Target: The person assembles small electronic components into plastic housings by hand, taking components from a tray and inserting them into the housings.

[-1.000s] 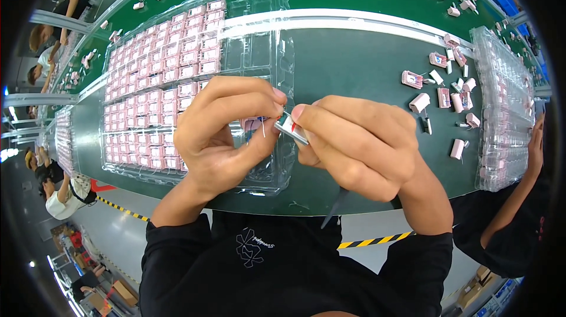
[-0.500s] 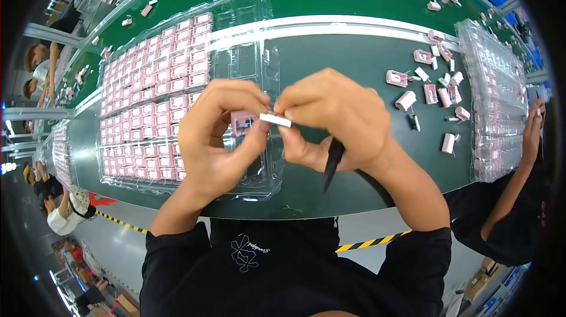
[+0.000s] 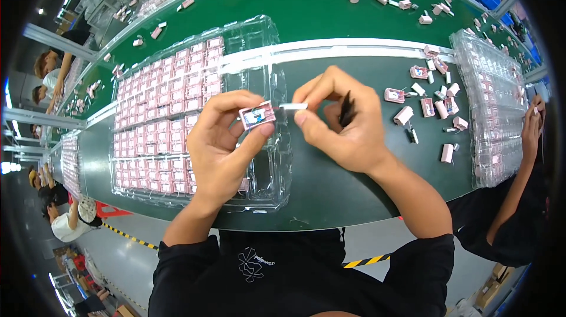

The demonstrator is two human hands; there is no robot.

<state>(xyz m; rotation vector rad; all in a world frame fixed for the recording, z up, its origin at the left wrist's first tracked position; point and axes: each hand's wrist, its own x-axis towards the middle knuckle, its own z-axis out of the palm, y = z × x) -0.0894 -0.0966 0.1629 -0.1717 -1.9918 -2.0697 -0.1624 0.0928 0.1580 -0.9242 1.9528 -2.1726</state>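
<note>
My left hand [image 3: 219, 150] pinches a small pink plastic housing [image 3: 257, 116] between thumb and fingers. Its open side faces up and shows a blue and white part inside. From the housing's right end, short thin wires run to a small white block [image 3: 295, 106]. My right hand [image 3: 356, 131] grips that block at thumb and fingertips. A dark, slim tool [image 3: 346, 109] is tucked in the same hand; most of it is hidden. Left of my hands, a clear plastic tray [image 3: 280, 169] carries rows of similar pink housings [image 3: 159, 122], with bare pockets along its right side.
Loose pink housings with white blocks [image 3: 427, 107] lie scattered to the right on the green table [image 3: 330, 199]. Beyond them rises a stack of clear trays [image 3: 489, 110]. More housings sit on the green belt [image 3: 306, 16] behind a metal rail [image 3: 348, 50]. A co-worker's hand [image 3: 532, 119] shows far right.
My hands have moved apart. The housing has turned to show its open side, and the white block has been drawn right, away from it. The dark tool now points upward in my right hand.
</note>
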